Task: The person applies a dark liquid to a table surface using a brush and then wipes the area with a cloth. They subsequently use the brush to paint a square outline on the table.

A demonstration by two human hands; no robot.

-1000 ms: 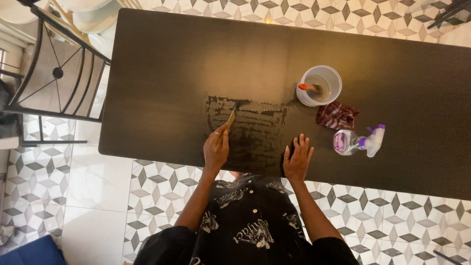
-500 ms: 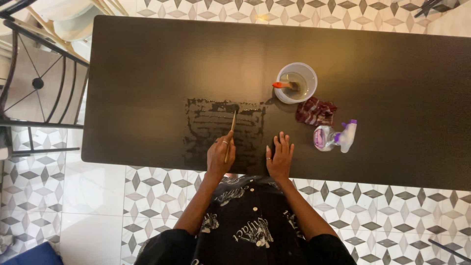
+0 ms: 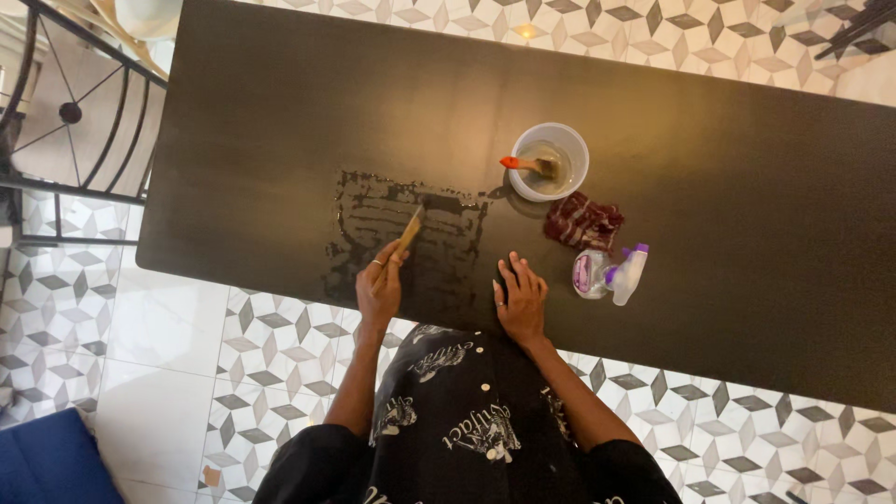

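My left hand (image 3: 379, 285) grips a paintbrush with a pale wooden handle (image 3: 408, 230), its bristles down on a glossy wet patch (image 3: 448, 233) on the dark table (image 3: 280, 112). My right hand (image 3: 520, 299) lies flat on the tabletop beside the wet patch, fingers spread and holding nothing. A clear plastic tub (image 3: 549, 161) with some liquid stands beyond the patch. A second brush with an orange handle (image 3: 525, 164) rests in it.
A dark red patterned cloth (image 3: 583, 223) lies crumpled right of the tub. A clear spray bottle with a purple and white head (image 3: 609, 273) lies on its side near my right hand. A black metal chair (image 3: 75, 121) stands at the table's left end on patterned floor tiles.
The brush tip has shifted left across the wet patch and now tilts to the right. My right hand has stayed flat on the table. The camera view has drifted.
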